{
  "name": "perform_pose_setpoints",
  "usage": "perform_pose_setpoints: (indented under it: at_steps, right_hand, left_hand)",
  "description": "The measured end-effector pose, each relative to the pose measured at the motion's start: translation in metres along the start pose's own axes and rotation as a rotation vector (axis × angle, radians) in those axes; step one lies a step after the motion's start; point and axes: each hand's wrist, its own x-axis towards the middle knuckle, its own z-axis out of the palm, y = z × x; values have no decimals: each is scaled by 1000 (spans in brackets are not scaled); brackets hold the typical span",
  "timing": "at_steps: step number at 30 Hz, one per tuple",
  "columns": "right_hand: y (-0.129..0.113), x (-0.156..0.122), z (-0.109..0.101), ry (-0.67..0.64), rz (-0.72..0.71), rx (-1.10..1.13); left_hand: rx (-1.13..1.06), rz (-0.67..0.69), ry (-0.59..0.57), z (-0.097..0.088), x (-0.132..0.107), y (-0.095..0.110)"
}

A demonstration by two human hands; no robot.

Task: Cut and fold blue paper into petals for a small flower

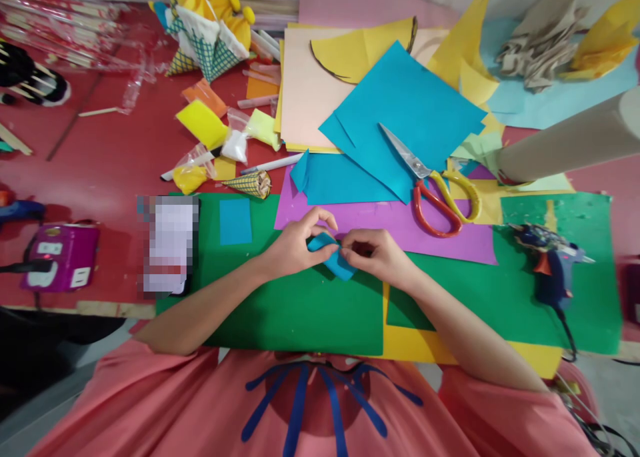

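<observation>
A small piece of blue paper (341, 265) is between my two hands, over the green sheet (290, 317). My left hand (300, 247) pinches its left side, thumb on top and index finger arched above. At the upper right edge, the fingertips of my right hand (373, 251) are closed on the same paper. The paper looks bent or folded, though my fingers cover part of it. To the left lies a flat blue paper rectangle (235, 221). Scissors (435, 193) with one red and one yellow handle rest beyond my right hand, over blue and purple paper.
A glue gun (553, 267) lies at the right with its cord toward me. At the left are a phone (170, 243) and a purple power socket box (61, 257). Larger blue sheets (400, 103), a cardboard tube (570, 137) and a patterned paper cone (253, 184) lie farther back.
</observation>
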Motion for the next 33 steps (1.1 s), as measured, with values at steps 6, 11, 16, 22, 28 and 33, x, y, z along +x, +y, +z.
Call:
perform_pose_setpoints:
  at_steps: [6, 11, 16, 22, 28, 33]
  right_hand:
    - [1, 0, -1, 108, 31, 160]
    - [3, 0, 0, 290, 44, 238]
    - [5, 0, 1, 284, 90, 296]
    - [8, 2, 1, 283, 106, 338]
    - [6, 3, 1, 282, 93, 323]
    - [7, 3, 0, 281, 92, 309]
  left_hand:
    - [-172, -41, 128, -2, 5, 1]
    - [-284, -83, 46, 0, 7, 0]
    - [-278, -138, 121, 1, 8, 2]
    - [-298, -143, 192, 0, 9, 6]
    - [-263, -138, 195, -1, 9, 7]
    - [-292, -138, 198, -1, 10, 5]
